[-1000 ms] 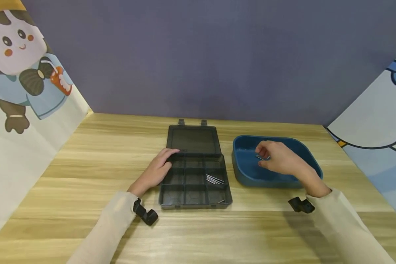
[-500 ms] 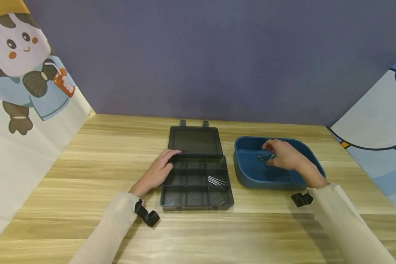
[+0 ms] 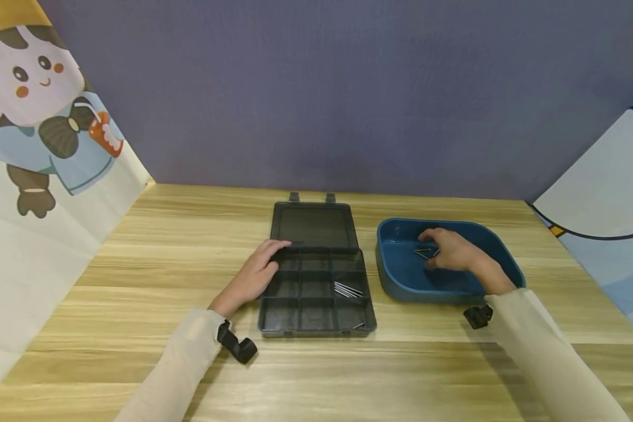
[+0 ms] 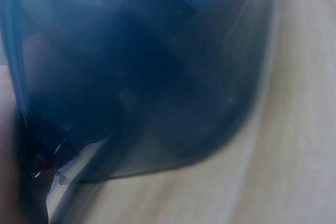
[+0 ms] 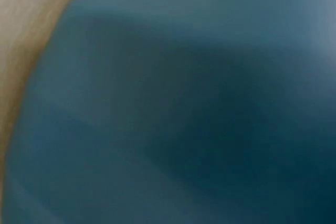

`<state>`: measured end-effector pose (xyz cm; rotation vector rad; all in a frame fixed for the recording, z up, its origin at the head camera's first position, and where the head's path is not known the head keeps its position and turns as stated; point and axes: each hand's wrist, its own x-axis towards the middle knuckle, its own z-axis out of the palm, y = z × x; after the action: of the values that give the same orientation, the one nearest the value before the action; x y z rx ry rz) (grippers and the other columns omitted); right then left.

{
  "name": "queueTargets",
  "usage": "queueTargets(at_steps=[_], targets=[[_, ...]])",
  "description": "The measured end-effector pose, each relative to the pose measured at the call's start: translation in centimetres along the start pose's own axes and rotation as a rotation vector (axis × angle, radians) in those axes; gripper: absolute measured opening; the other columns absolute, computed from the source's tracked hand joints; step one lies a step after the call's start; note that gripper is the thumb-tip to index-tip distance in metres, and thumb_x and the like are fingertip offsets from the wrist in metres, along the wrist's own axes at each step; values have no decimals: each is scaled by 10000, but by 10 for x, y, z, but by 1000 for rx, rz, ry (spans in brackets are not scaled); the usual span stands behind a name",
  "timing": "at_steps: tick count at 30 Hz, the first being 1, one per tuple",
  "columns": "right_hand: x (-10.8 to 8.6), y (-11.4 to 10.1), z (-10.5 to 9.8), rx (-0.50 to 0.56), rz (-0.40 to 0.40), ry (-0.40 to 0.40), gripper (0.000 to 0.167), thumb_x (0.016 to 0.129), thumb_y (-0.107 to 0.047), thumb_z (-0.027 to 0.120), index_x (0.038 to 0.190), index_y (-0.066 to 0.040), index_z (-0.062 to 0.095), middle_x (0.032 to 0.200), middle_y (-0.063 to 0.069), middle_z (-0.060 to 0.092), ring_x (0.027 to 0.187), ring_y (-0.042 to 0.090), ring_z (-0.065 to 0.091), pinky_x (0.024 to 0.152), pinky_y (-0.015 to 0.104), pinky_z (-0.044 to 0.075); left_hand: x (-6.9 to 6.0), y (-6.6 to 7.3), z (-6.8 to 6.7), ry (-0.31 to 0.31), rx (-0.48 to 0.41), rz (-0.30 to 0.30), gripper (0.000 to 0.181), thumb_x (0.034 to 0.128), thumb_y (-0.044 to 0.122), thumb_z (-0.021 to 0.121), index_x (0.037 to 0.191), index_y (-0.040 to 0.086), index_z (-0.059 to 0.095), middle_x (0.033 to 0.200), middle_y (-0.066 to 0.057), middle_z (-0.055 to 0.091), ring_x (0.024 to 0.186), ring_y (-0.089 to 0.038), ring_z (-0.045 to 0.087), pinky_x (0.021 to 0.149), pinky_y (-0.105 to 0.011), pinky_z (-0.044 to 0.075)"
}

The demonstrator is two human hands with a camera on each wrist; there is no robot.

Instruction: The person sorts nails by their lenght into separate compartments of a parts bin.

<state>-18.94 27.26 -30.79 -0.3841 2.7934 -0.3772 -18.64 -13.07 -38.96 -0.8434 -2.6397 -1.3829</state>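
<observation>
Right hand (image 3: 453, 251) sits slightly lower, fingers parted, nothing pinched, by pins (image 3: 422, 251) in three-o'clock blue tray (image 3: 406, 291); left hand (image 3: 250, 275) rests straight-fingered on nine-o'clock box edge (image 3: 266, 291).

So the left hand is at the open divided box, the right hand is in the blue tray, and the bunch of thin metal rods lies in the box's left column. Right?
Not quite: the head view shows the thin metal rods in the right column of the divided box, middle row. The rest is correct: left hand at the box, right hand in the blue tray.
</observation>
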Motion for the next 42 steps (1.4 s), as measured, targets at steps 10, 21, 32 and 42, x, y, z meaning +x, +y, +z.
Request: queueTargets(at_steps=[10, 21, 32, 42], targets=[[5, 3, 8, -9, 1, 5, 576, 787, -82, 730, 1279, 99, 488, 1281, 338, 472, 1125, 495, 487, 868, 565, 445, 0, 0, 0, 3, -11, 1, 470, 901, -4, 402, 1363, 20, 485, 1342, -164, 490, 1284, -327, 443, 1066, -520, 339], [9, 6, 11, -12, -39, 10, 392, 781, -41, 720, 1139, 59, 596, 1160, 268, 568, 1090, 452, 535, 869, 533, 466, -1, 1, 0, -1, -7, -6, 470, 907, -3, 395, 1368, 19, 480, 1353, -165, 483, 1291, -332, 437, 1067, -524, 337], [8, 6, 15, 35, -45, -8, 114, 837, 38, 573, 884, -41, 640, 790, 64, 600, 672, 163, 505, 627, 314, 437, -1, 0, 1, -1, 3, -10, 468, 910, -6, 392, 1368, 21, 482, 1346, -159, 491, 1282, -326, 445, 1043, -526, 357], [11, 4, 15, 39, -14, -26, 92, 822, 23, 567, 881, -22, 622, 769, 55, 589, 639, 158, 470, 608, 295, 396, 0, 1, 0, 2, 0, -14, 463, 917, 5, 389, 1370, 31, 484, 1355, -150, 486, 1294, -322, 436, 1050, -525, 352]])
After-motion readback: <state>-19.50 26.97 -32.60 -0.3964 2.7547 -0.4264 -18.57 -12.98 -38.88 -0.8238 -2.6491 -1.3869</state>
